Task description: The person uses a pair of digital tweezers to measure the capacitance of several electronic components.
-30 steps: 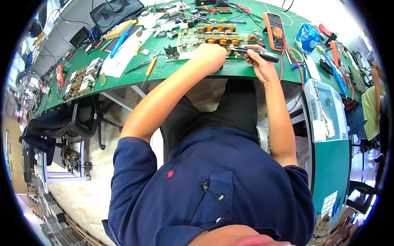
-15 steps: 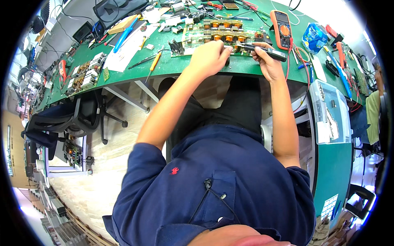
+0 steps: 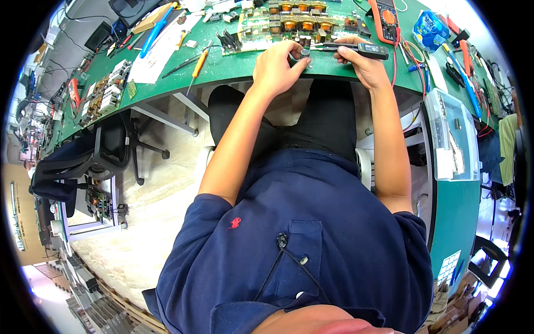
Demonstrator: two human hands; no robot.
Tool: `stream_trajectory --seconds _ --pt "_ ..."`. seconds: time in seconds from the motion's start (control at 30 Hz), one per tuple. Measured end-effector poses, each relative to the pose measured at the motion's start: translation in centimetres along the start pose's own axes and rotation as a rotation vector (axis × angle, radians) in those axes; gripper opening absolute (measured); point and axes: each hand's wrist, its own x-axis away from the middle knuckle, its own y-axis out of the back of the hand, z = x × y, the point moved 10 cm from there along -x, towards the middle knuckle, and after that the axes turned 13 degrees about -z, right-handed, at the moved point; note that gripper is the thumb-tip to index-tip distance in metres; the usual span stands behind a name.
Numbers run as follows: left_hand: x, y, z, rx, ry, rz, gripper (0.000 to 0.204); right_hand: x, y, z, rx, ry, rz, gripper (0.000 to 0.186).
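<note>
Both hands have been drawn nearer. A small round part [image 3: 305, 53] is pinched in the left hand [image 3: 278, 67]; a black tool [image 3: 356, 49] is gripped in the right hand [image 3: 361, 64], its tip just beside the part, work unfinished.

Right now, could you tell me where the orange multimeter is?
In the head view, the orange multimeter lies on the green bench at the top, just beyond the right hand, right of the circuit board.

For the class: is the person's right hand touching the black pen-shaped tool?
Touching. The head view shows the right hand with fingers wrapped around the black pen-shaped tool.
</note>
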Motion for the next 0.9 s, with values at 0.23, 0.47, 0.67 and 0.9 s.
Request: stream_trajectory --seconds 0.23,0.47,0.67,0.9 --pt "0.1 0.1 -0.1 -0.014 0.016 0.015 0.027 0.3 -0.5 0.4 0.063 0.012 0.005 0.026" --pt "0.3 0.2 0.1 -0.044 0.010 0.009 0.028 0.3 -0.7 0.3 0.105 0.010 0.029 0.027" --pt "0.4 0.2 0.4 -0.023 0.033 0.021 0.028 0.4 -1.1 0.5 0.099 0.030 0.056 0.028" --pt "0.4 0.1 0.3 -0.028 0.008 0.011 0.028 0.3 -1.2 0.4 0.109 0.028 0.054 0.028"
